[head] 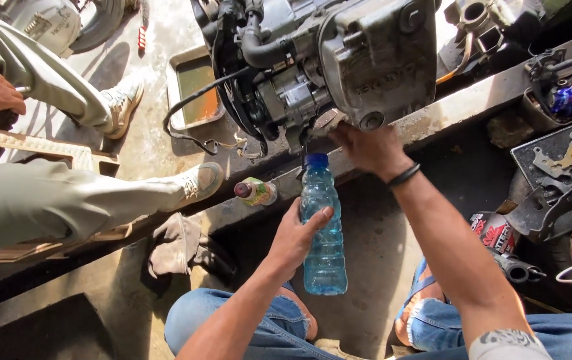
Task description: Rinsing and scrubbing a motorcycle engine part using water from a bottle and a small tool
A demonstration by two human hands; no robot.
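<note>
Both hands are busy under the big grey metal engine block [339, 60] that rests on the long concrete ledge [459, 100]. Right hand [366, 148] reaches up to the engine's underside, fingers curled against a fitting there — whether it pinches something small I cannot tell. Left hand [296, 237] is wrapped round the middle of a clear blue-tinted plastic bottle with a blue neck [324, 230], thumb across its front.

That bottle stands upright, long axis vertical, its mouth just beneath the spot the right hand touches; so the left hand carries it while the right sits directly above, close to the neck.

Beyond, near the ledge's left end, another person's legs in pale grey trousers [39, 200] stretch across, a shoe by the edge. A rectangular metal tray of brownish liquid [196, 90] lies behind the engine. Smallest — a little brown-capped bottle with a green label [256, 191] lying on the ledge, just left of the blue one.
</note>
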